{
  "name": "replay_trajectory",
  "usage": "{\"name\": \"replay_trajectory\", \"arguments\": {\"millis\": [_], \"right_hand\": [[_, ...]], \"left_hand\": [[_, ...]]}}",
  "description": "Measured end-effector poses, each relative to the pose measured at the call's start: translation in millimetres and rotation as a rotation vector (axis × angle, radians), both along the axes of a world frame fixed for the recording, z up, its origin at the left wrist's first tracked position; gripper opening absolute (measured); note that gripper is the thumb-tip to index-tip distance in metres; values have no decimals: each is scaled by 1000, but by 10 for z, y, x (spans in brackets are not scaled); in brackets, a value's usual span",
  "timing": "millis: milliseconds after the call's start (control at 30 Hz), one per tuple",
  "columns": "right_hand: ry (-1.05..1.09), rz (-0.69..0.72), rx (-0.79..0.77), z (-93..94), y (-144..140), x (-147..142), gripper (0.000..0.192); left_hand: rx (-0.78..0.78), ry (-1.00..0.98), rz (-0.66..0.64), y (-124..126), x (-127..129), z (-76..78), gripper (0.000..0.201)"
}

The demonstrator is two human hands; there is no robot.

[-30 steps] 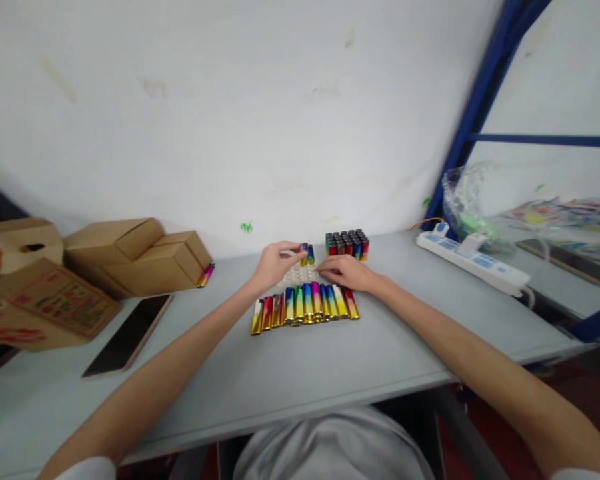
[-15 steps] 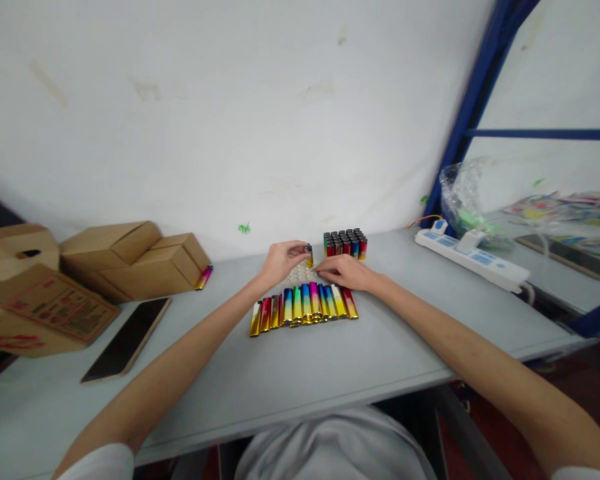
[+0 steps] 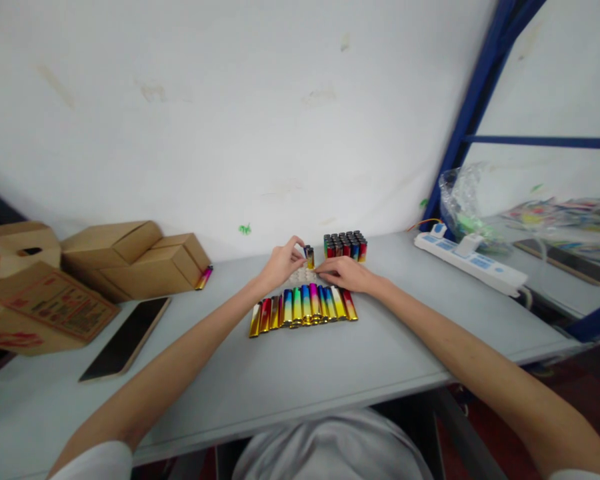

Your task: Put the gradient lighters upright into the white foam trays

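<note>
With twelve o'clock taken as toward the wall: at left hand [image 3: 281,267], thumb and forefinger curved and reaching to about three o'clock, tips just beside two upright tubes [image 3: 311,259]. Too small to tell whether pinching one of them or only near. At right hand [image 3: 344,273], fingers bent low and pointing to nine o'clock, tips at the near right border of a pale bumpy tray [image 3: 300,275]; possible contact there, but not possible to tell if pressing or pinching.

Most important relation, by judgement: upright tubes at three o'clock from left fingertips and about eleven o'clock from right fingertips, long axis vertical, dark end up, left hand being the nearer to the tops. Below them, at six o'clock, the tray, partly hidden by both hands.

Further toward six o'clock, a row of lying tubes [image 3: 305,307] in shiny colours, long axes roughly from twelve to six, gold ends toward the person. At twelve o'clock from right hand, a compact block of standing tubes [image 3: 345,247], dark tops up.

Farther out on the table [image 3: 360,360]: at nine o'clock, cardboard boxes [image 3: 130,260] and one loose tube [image 3: 204,277] leaning there; at eight, a dark phone [image 3: 125,340]; at three, a white power strip [image 3: 473,263].
</note>
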State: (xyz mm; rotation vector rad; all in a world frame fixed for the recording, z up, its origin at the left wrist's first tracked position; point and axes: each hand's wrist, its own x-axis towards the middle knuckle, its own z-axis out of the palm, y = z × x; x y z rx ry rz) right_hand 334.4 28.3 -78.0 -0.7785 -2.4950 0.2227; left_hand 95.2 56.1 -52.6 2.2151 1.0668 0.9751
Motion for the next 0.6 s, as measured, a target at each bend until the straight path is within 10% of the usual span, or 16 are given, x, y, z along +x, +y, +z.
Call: {"name": "replay_trajectory", "arguments": {"millis": [300, 600], "right_hand": [[22, 7, 4, -42, 29, 5, 28], [25, 4, 5, -51, 34, 11, 29]], "left_hand": [[61, 194, 69, -379, -442, 163, 20], [32, 402, -106, -975, -694, 216, 69]]}}
